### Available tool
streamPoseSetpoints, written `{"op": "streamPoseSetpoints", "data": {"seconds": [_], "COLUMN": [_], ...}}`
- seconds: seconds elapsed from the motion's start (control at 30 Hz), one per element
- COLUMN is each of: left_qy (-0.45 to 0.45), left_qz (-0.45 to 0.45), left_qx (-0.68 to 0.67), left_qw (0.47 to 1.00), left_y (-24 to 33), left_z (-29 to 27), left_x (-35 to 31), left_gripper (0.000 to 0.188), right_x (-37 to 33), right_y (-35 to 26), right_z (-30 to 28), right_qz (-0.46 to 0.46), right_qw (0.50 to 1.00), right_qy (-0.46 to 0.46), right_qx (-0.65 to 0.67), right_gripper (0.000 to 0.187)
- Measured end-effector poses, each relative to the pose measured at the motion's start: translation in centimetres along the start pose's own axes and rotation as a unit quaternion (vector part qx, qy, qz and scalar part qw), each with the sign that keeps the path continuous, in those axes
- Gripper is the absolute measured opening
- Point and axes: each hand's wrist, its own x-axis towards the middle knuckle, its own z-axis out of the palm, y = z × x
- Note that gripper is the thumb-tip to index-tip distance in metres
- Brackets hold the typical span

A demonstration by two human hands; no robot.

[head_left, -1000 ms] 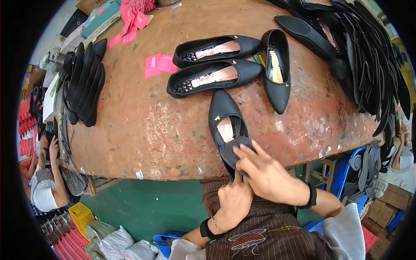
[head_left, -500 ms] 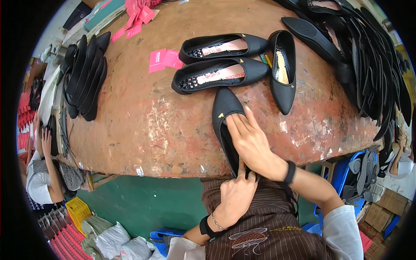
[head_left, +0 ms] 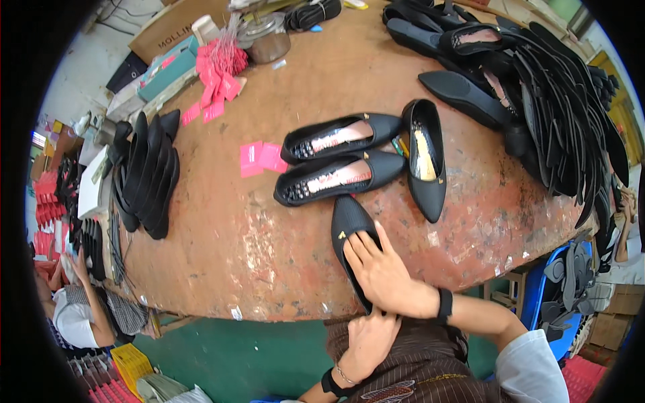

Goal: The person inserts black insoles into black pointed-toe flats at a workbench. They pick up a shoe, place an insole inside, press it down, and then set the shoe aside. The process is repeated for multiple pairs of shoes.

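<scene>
A black pointed flat shoe [head_left: 351, 216] with a small gold ornament lies at the near edge of the table, its toe pointing away from me. My right hand [head_left: 384, 274] reaches into its opening, fingers stretched out flat inside and the thumb sticking up. At the heel, my left hand [head_left: 371, 339] grips the shoe with curled fingers, partly hidden by the right hand. Just beyond the toe, two matching flats [head_left: 386, 169] [head_left: 384, 127] lie side by side, soles down. Another black flat [head_left: 428, 196] sits to their right, toe toward me.
Pink tags [head_left: 252, 159] lie left of the shoes. Stacked black shoes [head_left: 144, 178] stand at the left, and a large pile of black shoe parts [head_left: 557, 107] covers the right side. More pink tags [head_left: 218, 70] and a glass jar [head_left: 267, 40] are at the back. Another person [head_left: 74, 312] works at far left.
The view has tilted up, so the table sits lower and more of its far side shows. Both hands stay on the same shoe, the right one's fingers still inside it.
</scene>
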Motion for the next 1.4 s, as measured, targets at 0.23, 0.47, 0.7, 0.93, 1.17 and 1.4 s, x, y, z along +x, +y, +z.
{"op": "streamPoseSetpoints", "data": {"seconds": [0.23, 0.47, 0.7, 0.93, 1.17, 1.4], "left_qy": [-0.010, 0.017, 0.091, 0.132, 0.229, 0.001], "left_qz": [-0.022, -0.014, -0.089, -0.228, 0.014, 0.238], "left_qx": [0.018, 0.058, 0.088, 0.242, 0.051, 0.226], "left_qw": [1.000, 0.998, 0.988, 0.934, 0.972, 0.945], "left_y": [0.8, 2.0, 0.9, -5.1, 0.5, 4.2], "left_z": [-0.6, -1.1, -3.9, -10.3, -12.0, -5.6], "left_x": [0.9, 0.8, -3.7, -7.2, 6.7, 20.9], "left_gripper": [0.024, 0.025, 0.026, 0.022, 0.044, 0.079], "right_x": [1.9, 3.4, -0.8, -9.3, -10.2, -10.0], "right_y": [0.8, 1.5, 11.0, 28.7, 31.7, 32.9], "right_z": [1.8, 1.3, -10.9, -12.3, -10.9, -10.3], "right_qz": [0.015, -0.045, -0.011, 0.478, 0.470, 0.478], "right_qw": [0.995, 0.985, 0.817, 0.826, 0.749, 0.738], "right_qy": [-0.030, -0.137, -0.095, 0.197, 0.251, 0.311], "right_qx": [-0.089, -0.093, 0.568, -0.223, -0.392, -0.361], "right_gripper": [0.019, 0.019, 0.028, 0.043, 0.030, 0.034]}}
